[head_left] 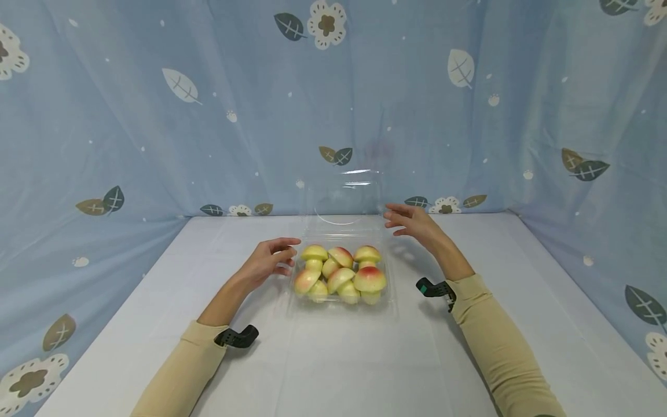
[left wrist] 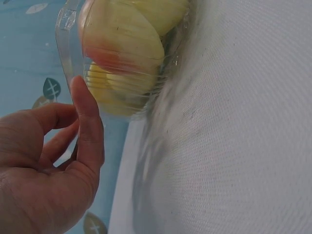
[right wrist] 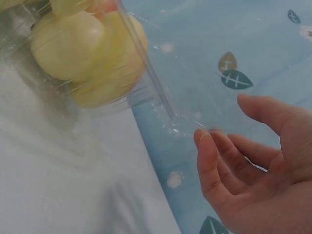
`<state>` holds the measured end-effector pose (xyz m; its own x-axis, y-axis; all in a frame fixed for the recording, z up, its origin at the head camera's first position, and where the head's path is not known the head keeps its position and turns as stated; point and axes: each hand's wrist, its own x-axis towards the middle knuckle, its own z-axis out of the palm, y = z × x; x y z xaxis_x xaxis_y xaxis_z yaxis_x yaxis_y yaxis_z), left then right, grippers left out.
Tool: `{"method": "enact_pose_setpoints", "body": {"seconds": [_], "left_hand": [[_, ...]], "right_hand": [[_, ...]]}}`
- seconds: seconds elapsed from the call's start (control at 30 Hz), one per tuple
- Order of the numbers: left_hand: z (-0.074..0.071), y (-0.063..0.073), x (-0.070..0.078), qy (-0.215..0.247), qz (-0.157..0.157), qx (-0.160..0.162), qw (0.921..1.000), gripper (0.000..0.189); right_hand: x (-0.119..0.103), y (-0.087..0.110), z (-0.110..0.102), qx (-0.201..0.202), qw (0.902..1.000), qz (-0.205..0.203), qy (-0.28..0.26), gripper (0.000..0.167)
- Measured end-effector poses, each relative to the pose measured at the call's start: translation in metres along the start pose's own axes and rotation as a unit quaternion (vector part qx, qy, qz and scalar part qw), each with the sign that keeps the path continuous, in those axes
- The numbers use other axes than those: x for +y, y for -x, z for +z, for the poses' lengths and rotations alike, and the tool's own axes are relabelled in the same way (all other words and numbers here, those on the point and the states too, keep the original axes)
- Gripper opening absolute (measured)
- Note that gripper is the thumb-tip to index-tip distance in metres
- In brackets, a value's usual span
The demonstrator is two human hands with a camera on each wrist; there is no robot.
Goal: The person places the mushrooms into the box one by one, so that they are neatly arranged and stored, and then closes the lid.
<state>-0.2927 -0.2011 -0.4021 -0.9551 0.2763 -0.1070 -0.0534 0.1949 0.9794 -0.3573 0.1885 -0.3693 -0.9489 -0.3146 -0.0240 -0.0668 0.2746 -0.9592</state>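
Note:
A clear plastic clamshell box (head_left: 341,307) sits on the table with its hinged lid (head_left: 344,200) raised at the back. Inside are several mushroom-shaped, fruit-like pieces (head_left: 370,279), yellow-green with red blush. My left hand (head_left: 266,262) is at the box's left side, fingers relaxed; in the left wrist view its fingertips (left wrist: 83,90) meet the clear rim. Beside the lid's right edge is my right hand (head_left: 417,226), thumb apart from the loosely bent fingers. In the right wrist view those fingertips (right wrist: 204,141) are at the clear plastic edge; whether they touch it is unclear.
A white cloth covers the table (head_left: 354,365). Behind it and at both sides hangs a blue curtain (head_left: 239,156) with leaf and flower prints. Black wrist cameras (head_left: 237,336) are strapped over the beige sleeves (head_left: 500,347).

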Motion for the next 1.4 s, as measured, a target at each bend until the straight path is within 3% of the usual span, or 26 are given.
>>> {"method": "enact_pose_setpoints", "body": {"seconds": [0.33,0.97,1.4], "left_hand": [[0.001,-0.002,0.001,0.007,-0.004,-0.003,1.0,0.045],[-0.001,0.002,0.0,0.008,-0.009,-0.003,0.9999,0.043],[-0.008,0.001,0.0,0.009,-0.02,-0.015,0.9997,0.05]], "right_hand": [[-0.002,0.003,-0.007,-0.003,0.9996,-0.028,-0.009,0.05],[-0.021,0.017,-0.008,0.008,0.9988,-0.044,-0.018,0.057],[-0.03,0.032,-0.012,-0.016,0.9972,-0.06,0.041,0.048]]}}
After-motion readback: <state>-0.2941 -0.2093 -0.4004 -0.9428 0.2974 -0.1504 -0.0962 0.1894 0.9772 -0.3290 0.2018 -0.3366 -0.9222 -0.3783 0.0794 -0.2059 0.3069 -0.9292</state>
